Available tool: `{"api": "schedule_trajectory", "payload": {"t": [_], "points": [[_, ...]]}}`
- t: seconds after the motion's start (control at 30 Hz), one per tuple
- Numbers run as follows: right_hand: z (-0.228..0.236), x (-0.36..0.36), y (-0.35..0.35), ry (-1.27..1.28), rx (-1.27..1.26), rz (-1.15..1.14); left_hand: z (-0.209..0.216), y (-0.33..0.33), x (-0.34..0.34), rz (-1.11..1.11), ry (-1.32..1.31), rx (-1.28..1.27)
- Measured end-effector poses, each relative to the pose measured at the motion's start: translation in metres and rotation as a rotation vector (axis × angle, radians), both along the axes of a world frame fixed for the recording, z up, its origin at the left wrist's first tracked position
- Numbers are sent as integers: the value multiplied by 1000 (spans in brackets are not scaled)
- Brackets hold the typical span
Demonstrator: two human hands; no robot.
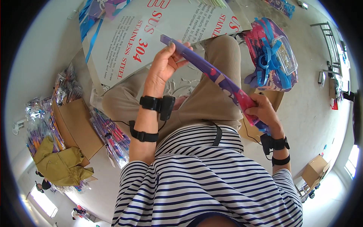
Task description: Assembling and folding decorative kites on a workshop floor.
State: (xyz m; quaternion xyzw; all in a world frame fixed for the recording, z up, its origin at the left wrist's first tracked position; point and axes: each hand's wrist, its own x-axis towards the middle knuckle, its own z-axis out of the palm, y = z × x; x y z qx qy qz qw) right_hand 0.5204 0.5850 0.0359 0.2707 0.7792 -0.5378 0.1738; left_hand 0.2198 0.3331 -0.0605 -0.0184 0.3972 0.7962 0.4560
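A long, narrow folded strip of purple and pink printed fabric (213, 73) stretches diagonally across my lap, its upper left end over the sheet-topped table (113, 49). My left hand (166, 62) pinches it near that purple end, thumb up and fingers partly behind it. Near the pink lower right end, my right hand (264, 111) is closed round the strip with the thumb on top. A bit of blue shows under the right hand, by the wrist. Whether the strip has anything inside its folds cannot be seen.
To the right, a pile of pink and purple printed pieces (261, 41) with blue ribbons carries a clear plastic box (285, 56). At left stand a cardboard box (75, 125), several plastic-wrapped bundles (68, 87) and an olive jacket (62, 162). Purple pieces (106, 9) lie on the table's far left.
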Motion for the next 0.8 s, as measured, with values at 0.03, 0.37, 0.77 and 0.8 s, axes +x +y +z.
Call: {"api": "schedule_trajectory", "payload": {"t": [0.03,0.37,0.77,0.8], "points": [[-1,-5,-1,11,28,11,0,0,4,-20,-7,55],[-34,-119,-33,-88,-385,-1,25,-11,83,-107,-61,-71],[-23,-208,-101,-50,-911,-4,94,-97,87,272,1480,-1105],[-20,-213,-110,-81,-865,-15,98,-96,87,320,1724,-1124]]}}
